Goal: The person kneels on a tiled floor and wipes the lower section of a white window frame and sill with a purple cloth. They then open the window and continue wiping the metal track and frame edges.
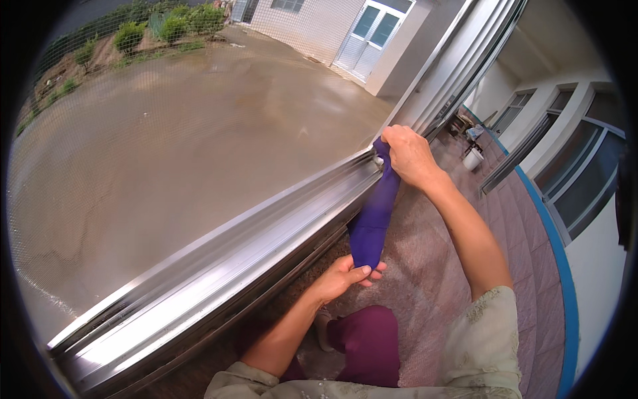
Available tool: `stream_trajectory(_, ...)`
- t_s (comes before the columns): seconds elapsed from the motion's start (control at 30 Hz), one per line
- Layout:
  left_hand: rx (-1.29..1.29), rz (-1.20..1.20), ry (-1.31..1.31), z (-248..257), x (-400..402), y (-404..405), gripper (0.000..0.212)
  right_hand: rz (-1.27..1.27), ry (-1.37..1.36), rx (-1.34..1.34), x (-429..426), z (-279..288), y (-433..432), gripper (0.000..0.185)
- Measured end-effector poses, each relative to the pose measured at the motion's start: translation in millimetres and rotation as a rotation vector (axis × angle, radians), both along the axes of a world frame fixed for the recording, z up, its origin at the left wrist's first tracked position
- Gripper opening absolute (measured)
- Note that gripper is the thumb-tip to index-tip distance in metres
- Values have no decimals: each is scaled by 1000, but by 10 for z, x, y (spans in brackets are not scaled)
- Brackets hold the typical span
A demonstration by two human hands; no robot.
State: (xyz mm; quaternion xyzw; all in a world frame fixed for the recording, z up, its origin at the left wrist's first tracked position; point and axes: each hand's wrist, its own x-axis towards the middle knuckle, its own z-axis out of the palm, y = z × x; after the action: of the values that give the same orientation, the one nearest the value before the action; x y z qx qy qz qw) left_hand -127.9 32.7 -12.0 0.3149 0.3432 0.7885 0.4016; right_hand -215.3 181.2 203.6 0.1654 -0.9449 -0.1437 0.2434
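A purple cloth (371, 224) hangs stretched between my two hands. My right hand (409, 152) grips its upper end at the corner where the metal sill track meets the upright window frame (431, 85). Lower down, my left hand (344, 279) pinches the cloth's bottom end, thumb on top and fingers behind. The shiny aluminium sill track (199, 272) runs from the lower left up to that corner, left of the cloth. Whatever lies directly under my right fingers is hidden.
Beyond the sill, an insect screen (174, 134) stands before a concrete yard with shrubs (129, 37). At right are a tiled floor (513, 239), a white bucket (473, 159) and a wall with windows (578, 159). My knee in maroon trousers is below.
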Motion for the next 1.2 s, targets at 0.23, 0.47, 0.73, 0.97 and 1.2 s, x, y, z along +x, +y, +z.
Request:
stream_trajectory(0.23, 102, 33, -137, -78, -70, 46, 47, -281, -477, 165, -36, -24, -250, 22)
stream_trajectory(0.47, 101, 24, -114, -11, -28, 48, 47, -222, -604, 145, -227, 0, -153, 20)
stream_trajectory(0.73, 94, 42, -93, 28, 39, -33, 45, -30, -875, -709, -299, -21, 49, 16)
stream_trajectory(0.97, 89, 72, -92, 2, 102, -130, 42, 63, -691, -1184, 21, 112, 61, 14)
stream_trajectory(1.2, 64, 99, -90, 142, 183, -253, 46, -55, -168, -288, 51, -110, -29, 19)
